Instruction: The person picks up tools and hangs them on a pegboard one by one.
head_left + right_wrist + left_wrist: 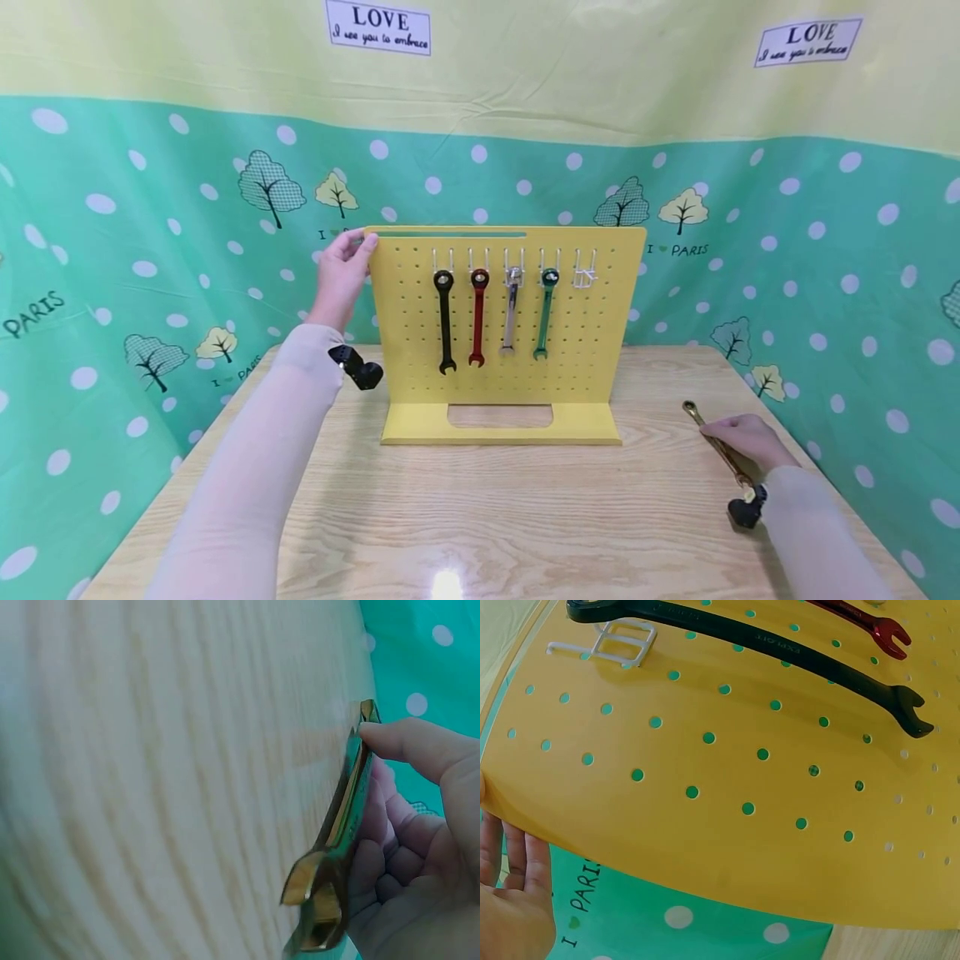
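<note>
My left hand (345,275) grips the upper left corner of a yellow pegboard (427,375), its thumb on the front. In the left wrist view the other fingers (536,870) go behind the board's edge. At the right of the table my right hand (750,440) pinches a gold combination wrench (722,450) between thumb and fingers. The wrench's open end (319,900) points towards the right wrist camera. On the pegboard's hooks hang a black wrench (445,321), a red wrench (477,321), a silver wrench (512,312) and a green wrench (545,317).
A white hook (585,275) at the board's right end bears no wrench. The board's flat yellow base (502,436) stands on a wooden table (525,517). Behind hangs a green and yellow curtain (480,100) with dots and trees.
</note>
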Action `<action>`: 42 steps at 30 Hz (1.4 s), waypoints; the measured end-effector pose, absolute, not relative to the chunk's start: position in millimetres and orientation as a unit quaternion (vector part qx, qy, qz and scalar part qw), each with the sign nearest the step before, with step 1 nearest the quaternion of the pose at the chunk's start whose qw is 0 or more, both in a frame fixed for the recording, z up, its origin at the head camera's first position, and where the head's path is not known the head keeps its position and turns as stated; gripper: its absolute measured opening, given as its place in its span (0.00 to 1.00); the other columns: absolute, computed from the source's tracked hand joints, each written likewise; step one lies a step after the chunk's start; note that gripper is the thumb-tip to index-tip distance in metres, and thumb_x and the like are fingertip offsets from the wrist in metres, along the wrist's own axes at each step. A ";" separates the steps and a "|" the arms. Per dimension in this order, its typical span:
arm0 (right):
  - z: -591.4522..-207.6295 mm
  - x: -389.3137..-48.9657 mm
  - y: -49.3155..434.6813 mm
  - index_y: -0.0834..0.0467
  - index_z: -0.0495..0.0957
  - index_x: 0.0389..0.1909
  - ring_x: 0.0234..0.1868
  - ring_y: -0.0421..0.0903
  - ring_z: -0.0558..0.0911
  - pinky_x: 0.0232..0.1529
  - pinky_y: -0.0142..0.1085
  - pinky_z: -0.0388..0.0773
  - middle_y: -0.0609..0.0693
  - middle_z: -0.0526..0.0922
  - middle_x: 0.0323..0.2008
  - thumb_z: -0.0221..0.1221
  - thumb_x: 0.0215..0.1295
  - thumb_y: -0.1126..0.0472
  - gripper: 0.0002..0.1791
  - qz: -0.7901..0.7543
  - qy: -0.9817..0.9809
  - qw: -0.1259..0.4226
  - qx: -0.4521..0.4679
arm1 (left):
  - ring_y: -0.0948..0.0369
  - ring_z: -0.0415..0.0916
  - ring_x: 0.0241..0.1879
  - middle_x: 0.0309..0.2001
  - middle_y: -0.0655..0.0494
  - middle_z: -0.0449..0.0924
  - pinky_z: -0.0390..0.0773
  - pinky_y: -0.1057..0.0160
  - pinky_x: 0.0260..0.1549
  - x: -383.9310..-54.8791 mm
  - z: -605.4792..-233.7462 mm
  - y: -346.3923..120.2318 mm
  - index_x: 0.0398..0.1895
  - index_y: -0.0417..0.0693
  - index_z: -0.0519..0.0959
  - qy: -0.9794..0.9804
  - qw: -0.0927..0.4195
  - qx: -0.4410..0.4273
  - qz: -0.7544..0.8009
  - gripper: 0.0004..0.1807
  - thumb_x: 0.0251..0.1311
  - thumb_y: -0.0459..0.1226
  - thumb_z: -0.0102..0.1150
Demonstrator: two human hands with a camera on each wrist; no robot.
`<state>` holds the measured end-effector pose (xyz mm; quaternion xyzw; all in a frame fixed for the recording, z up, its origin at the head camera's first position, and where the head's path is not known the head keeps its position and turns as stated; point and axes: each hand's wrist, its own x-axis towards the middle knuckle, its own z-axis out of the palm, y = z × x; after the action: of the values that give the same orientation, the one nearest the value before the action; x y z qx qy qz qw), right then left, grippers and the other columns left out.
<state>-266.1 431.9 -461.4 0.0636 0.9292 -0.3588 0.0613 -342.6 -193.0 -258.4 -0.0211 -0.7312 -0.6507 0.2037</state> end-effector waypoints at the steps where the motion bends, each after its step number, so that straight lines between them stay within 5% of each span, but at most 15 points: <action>1: -461.1 -265.9 431.8 0.73 0.82 0.46 0.46 0.58 0.80 0.43 0.45 0.79 0.66 0.82 0.46 0.62 0.67 0.44 0.31 -0.362 0.927 0.062 0.069 | 0.57 0.75 0.55 0.57 0.51 0.76 0.74 0.57 0.60 -342.6 -258.3 -192.8 0.66 0.52 0.74 -0.731 0.204 -0.021 -0.651 0.28 0.69 0.55 0.55; 30: -463.3 -256.5 421.7 0.79 0.68 0.60 0.57 0.72 0.70 0.56 0.61 0.71 0.79 0.67 0.60 0.50 0.75 0.44 0.37 -0.360 0.928 0.052 0.075 | 0.58 0.76 0.53 0.56 0.50 0.77 0.76 0.58 0.58 -342.7 -258.4 -194.2 0.66 0.51 0.74 -0.727 0.213 -0.024 -0.652 0.28 0.69 0.54 0.56; 42: -457.2 -253.7 422.5 0.79 0.62 0.65 0.58 0.69 0.69 0.56 0.59 0.71 0.78 0.62 0.63 0.49 0.76 0.41 0.42 -0.390 0.913 0.075 0.094 | 0.57 0.75 0.55 0.59 0.50 0.76 0.75 0.58 0.59 -343.9 -260.4 -194.1 0.67 0.52 0.73 -0.729 0.207 -0.026 -0.651 0.29 0.68 0.55 0.55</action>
<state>-253.7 422.5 -457.2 0.0942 0.9130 -0.3898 0.0746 -343.9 -194.1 -260.4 -0.0264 -0.7295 -0.6514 0.2072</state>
